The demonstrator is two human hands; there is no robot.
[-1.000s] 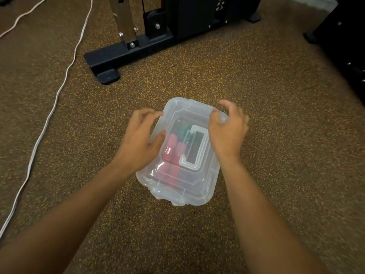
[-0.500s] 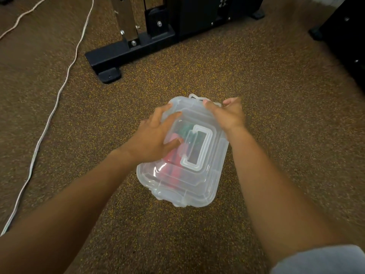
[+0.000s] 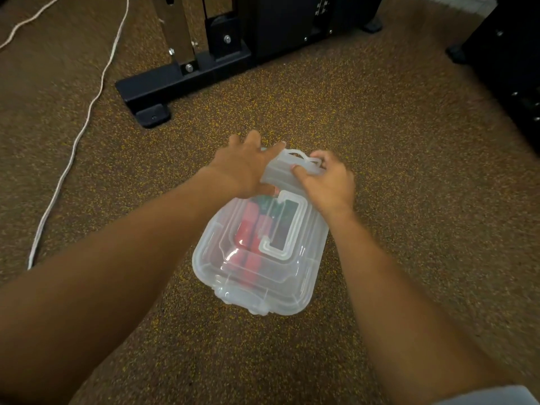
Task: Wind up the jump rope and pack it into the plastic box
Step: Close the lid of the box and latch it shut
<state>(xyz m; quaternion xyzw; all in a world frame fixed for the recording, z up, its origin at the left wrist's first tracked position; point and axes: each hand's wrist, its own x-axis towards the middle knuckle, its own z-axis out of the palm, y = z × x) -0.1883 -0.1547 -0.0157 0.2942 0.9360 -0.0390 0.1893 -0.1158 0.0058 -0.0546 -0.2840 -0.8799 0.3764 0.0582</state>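
Plastic box (image 3: 257, 276) sits on the speckled brown floor (image 3: 394, 171), lid (image 3: 280, 229) on top. Through the clear lid I see red (image 3: 248, 229) and dark green (image 3: 267, 201) shapes inside, blurred; I take them for the jump rope handles, but cannot make out the cord itself.

Both my hands are at the far end of the box, on the clear latch flap (image 3: 289, 168) that stands raised there. My left hand (image 3: 242, 168) grips the flap's left side, thumb under, fingers over the top edge. My right hand (image 3: 327, 179) pinches its right side, thumb on the near face, fingers curled behind.

A white cord (image 3: 87, 112) runs along the floor on the left. A black machine base (image 3: 181, 80) lies beyond the box, well apart from it.
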